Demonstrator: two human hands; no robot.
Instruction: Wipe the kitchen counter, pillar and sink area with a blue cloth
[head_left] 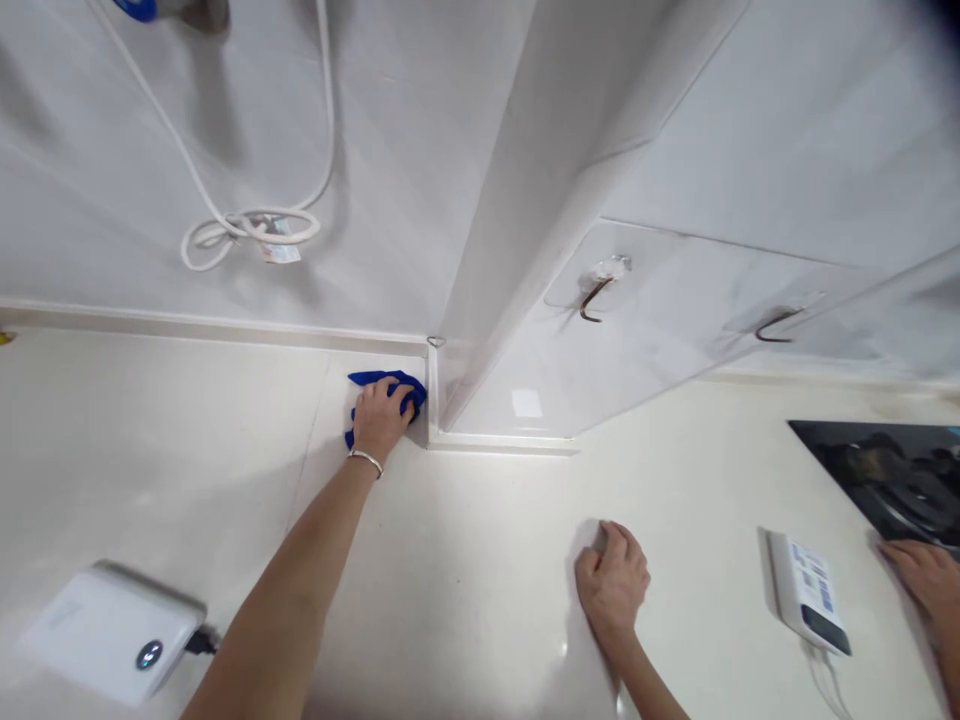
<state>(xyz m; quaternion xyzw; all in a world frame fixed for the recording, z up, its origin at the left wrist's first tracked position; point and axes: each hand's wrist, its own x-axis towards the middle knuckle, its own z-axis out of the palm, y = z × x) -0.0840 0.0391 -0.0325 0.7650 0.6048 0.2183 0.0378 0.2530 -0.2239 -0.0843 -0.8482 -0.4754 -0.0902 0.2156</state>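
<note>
My left hand is closed over a bunched blue cloth. It presses the cloth onto the pale countertop, in the corner where the back edging meets the boxed-out wall column. A thin bracelet circles that wrist. Further right, my right hand rests on the countertop with its fingers curled in; nothing shows in it. The cloth is partly hidden under my left fingers.
A white power bank with a black plug lies at lower left. At right are a white device with a cable, a black glass cooktop and another person's hand. Two hooks and a looped white cord hang on the walls.
</note>
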